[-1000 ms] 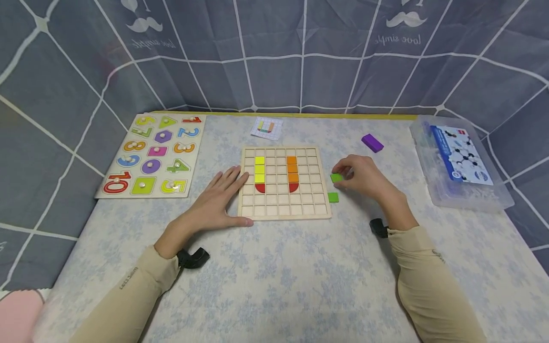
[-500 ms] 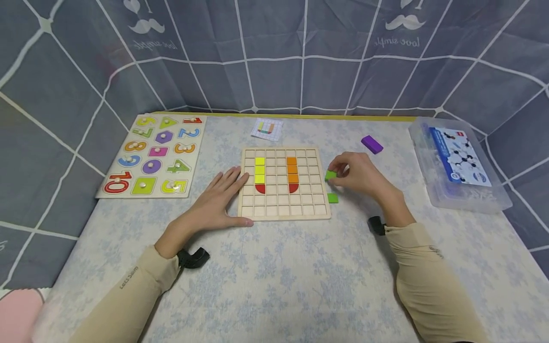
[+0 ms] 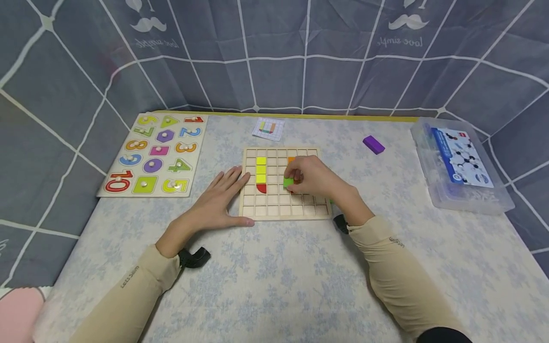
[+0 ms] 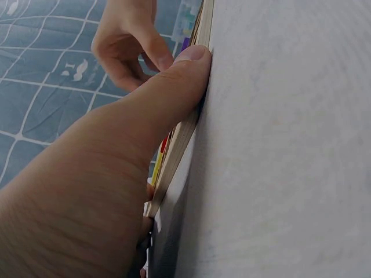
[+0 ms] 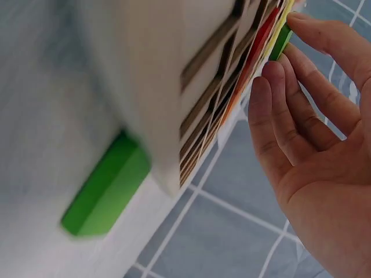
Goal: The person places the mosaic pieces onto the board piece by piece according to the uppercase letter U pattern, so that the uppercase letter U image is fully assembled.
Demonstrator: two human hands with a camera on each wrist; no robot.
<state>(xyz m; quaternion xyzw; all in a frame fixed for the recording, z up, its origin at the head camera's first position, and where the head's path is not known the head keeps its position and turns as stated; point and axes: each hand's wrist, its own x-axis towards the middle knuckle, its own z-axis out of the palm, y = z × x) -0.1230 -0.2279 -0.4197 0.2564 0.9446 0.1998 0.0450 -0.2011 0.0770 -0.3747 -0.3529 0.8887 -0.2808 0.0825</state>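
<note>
A wooden grid board (image 3: 285, 216) lies mid-table. Yellow square tiles (image 3: 261, 169) stand in a column on its left, with a red quarter-round tile (image 3: 261, 188) below them. Over the board's right half, my right hand (image 3: 315, 176) pinches a green square tile (image 3: 288, 182) between thumb and fingers, partly hiding the orange tiles (image 3: 291, 159). My left hand (image 3: 216, 202) rests against the board's left side, fingers spread, thumb at the front corner. Another green tile (image 5: 107, 188) lies on the table beside the board in the right wrist view; the head view mostly hides it.
A number-and-shape puzzle board (image 3: 154, 155) lies at left. A small pattern card (image 3: 268, 129) is behind the grid board, a purple block (image 3: 374, 145) at back right. On the far right stands a clear plastic box (image 3: 463, 164). Grey curtain (image 3: 279, 81) encloses the back.
My right hand has carried the green tile left, from the table beside the board to above the grid, covering most of the orange column. The left hand has stayed put.
</note>
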